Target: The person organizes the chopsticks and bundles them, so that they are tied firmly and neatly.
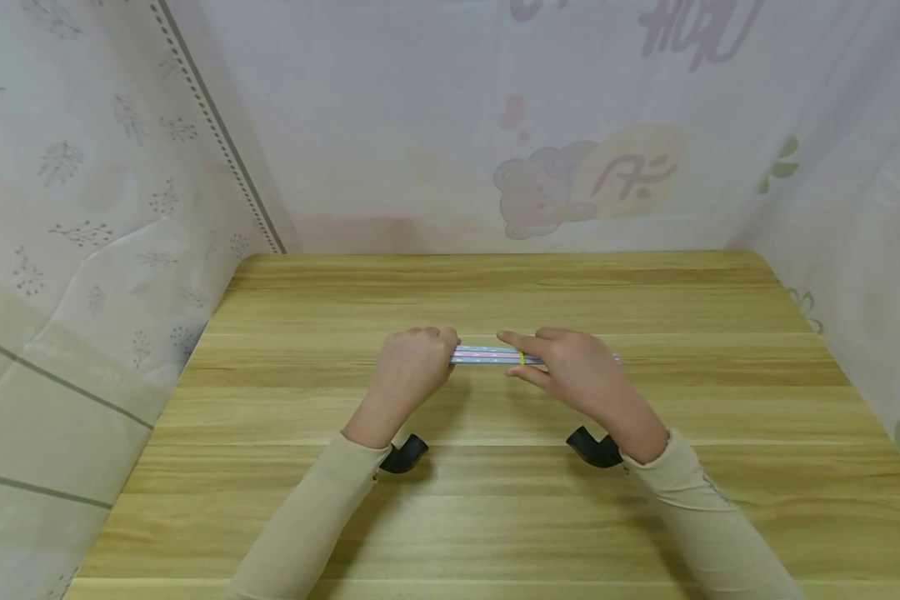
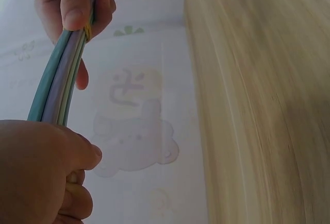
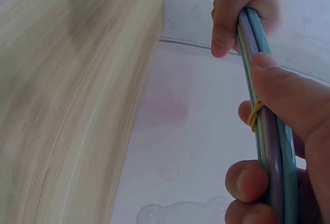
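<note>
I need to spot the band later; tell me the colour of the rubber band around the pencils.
Yellow rubber band; clearest in the right wrist view.

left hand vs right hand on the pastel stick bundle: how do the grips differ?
The left hand wraps one end of the bundle of pastel blue, lilac and green sticks in a curled fist; the right hand pinches it between thumb and extended fingers. The thin yellow rubber band sits at the right hand's fingers, away from the left. Both hold the bundle above the wooden table.

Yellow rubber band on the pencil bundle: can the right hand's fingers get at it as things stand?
Probably yes. The right hand grips the bundle of pencils right at the yellow rubber band, thumb beside it; the left hand holds the other end, nothing covering the band.
</note>
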Tool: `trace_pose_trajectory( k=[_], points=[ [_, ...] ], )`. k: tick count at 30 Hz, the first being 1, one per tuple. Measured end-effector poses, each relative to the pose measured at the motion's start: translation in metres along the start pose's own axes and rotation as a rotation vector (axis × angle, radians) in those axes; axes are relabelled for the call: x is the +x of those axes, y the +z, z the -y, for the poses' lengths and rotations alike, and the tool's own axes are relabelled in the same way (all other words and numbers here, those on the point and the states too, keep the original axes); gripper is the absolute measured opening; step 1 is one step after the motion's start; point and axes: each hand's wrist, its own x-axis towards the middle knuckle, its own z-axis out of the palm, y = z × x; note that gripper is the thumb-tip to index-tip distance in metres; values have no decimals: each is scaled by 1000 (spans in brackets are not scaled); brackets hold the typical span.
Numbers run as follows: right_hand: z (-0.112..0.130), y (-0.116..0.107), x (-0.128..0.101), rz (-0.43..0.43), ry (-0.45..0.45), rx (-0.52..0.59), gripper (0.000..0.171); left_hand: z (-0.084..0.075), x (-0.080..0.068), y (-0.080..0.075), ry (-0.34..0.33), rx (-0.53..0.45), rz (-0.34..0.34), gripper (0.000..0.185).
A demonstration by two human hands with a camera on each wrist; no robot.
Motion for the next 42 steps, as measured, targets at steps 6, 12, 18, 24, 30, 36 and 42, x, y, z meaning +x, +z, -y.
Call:
trace_pose_trajectory(
  k=[6,12,18,24,30,36,42],
  points=[
    [-1,4,1,-48,-16,-7,50,0,0,0,-3,6,-8,32],
    [-3,5,1,-47,-15,-5,54,0,0,-1,-3,-5,-5,32],
    [-6,-3,-1,-26,12,52,47,0,2,0,-5,-21,-1,36],
    [-8,-8,-2,-8,20,100,34,2,4,-1,-5,-13,-20,37],
    [-7,-10,-2,-8,10,101,28,1,5,-1,6,-20,-32,35],
    [-7,-8,0,-16,-9,89,33,0,7,-1,-2,-27,-13,43],
    [-7,-3,0,-35,-19,12,43,-1,8,-2,1,-13,-2,33]
  ],
)
